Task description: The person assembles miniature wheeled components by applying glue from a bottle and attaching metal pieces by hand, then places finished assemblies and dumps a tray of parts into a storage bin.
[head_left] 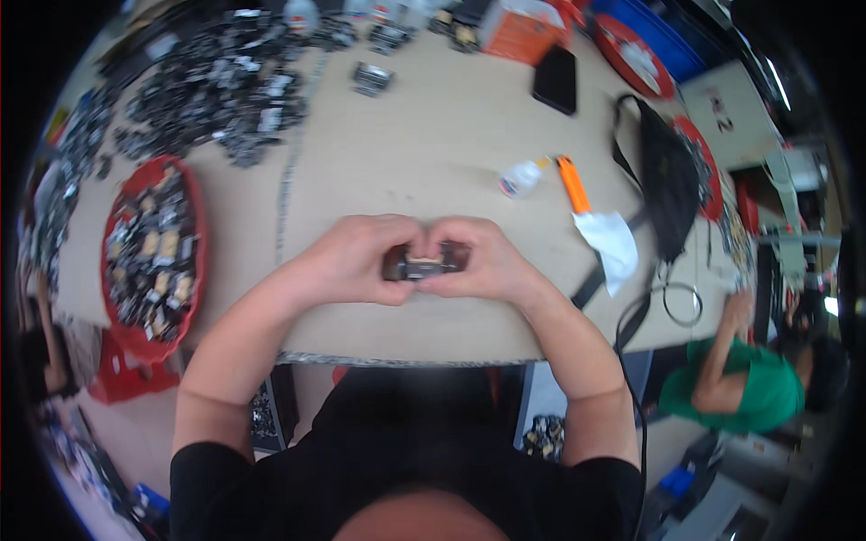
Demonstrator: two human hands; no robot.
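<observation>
Both my hands meet over the middle of the table, close to its near edge. Between them sits a small dark part with a tan piece on it [422, 267]; its exact kind cannot be made out. My left hand [365, 257] curls round its left end, and my right hand [483, 257] grips the right end. Thumbs and fingertips almost touch at the middle, hiding much of the part. Beyond my hands, to the right, a small white squeeze bottle [520, 179] lies beside an orange-handled tool [572, 184] whose lower end is against a white cloth or paper [608, 245].
A red basket [202, 243] of dark and tan parts stands at the left. A large heap of dark metal-looking parts [216, 86] covers the far left. A black phone [555, 78], an orange-and-white box [523, 32] and a black bag [663, 171] lie right. A person in green [749, 388] sits at the right.
</observation>
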